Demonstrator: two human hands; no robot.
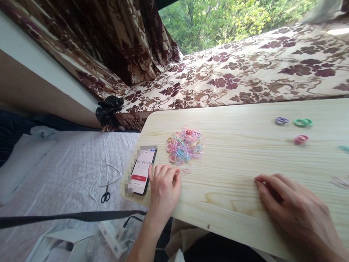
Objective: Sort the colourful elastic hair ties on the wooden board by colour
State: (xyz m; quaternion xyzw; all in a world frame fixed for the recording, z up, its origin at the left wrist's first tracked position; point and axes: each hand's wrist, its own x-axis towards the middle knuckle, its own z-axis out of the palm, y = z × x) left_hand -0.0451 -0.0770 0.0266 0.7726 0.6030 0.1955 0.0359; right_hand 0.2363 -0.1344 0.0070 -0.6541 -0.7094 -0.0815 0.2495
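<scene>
My left hand (165, 188) is on the left part of the light wood table, with its fingers bent down and its thumb close to the index finger. Loose pink strands lie just beyond its index fingertip; whether the fingers hold any is hidden. Close above it lies a tangled pile of small coloured elastic hair ties (186, 146), mostly pink, with turquoise and yellow ones. The little finger is beside a phone (143, 172) showing a timer. My right hand (294, 207) rests on the table further right, its fingers curled and thumb tip against the index finger, nothing visible in them.
At the table's far right lie a purple hair tie bundle (281, 120), a green one (303, 122), a pink one (301, 139), a teal bunch (348, 150) and pale pink strands (345, 182). Scissors (105, 196) and a white cable (99, 178) lie on the bed.
</scene>
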